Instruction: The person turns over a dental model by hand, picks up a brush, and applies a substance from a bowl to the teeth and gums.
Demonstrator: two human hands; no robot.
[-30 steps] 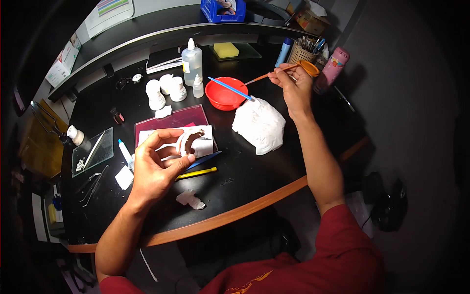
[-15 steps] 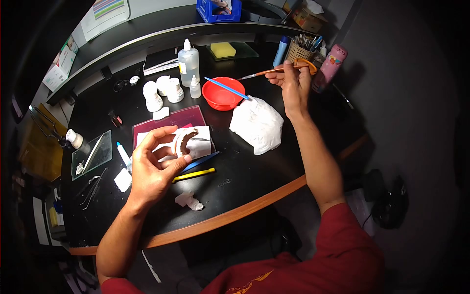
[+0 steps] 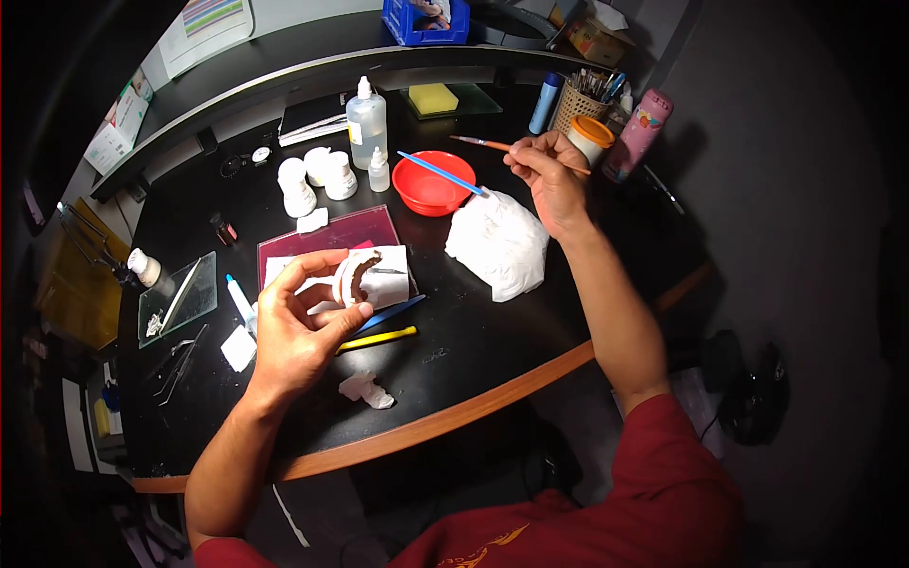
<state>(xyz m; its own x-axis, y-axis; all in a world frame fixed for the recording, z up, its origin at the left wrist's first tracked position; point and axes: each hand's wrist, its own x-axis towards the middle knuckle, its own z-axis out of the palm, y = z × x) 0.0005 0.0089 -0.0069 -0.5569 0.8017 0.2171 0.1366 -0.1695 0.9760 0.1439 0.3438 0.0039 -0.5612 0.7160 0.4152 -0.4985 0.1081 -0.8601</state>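
Between the thumb and fingers of my left hand is a white dental cast with a dark brown arch on it. It is held above a white pad on a dark red glass slab. My right hand is closed round the handle of a thin brush, its tip pointing left. Below the brush tip stands a red bowl, with a blue stick across its rim. A crumpled white tissue bundle lies near my right wrist.
White jars, a large clear bottle and a small dropper bottle stand behind the slab. An orange-lidded jar, brush basket and pink bottle are at right. A yellow-handled tool lies in front.
My right hand has moved down and slightly left, regripping the brush so it lies lower across the fingers. The orange-lidded jar now shows behind it. My left hand stays in place.
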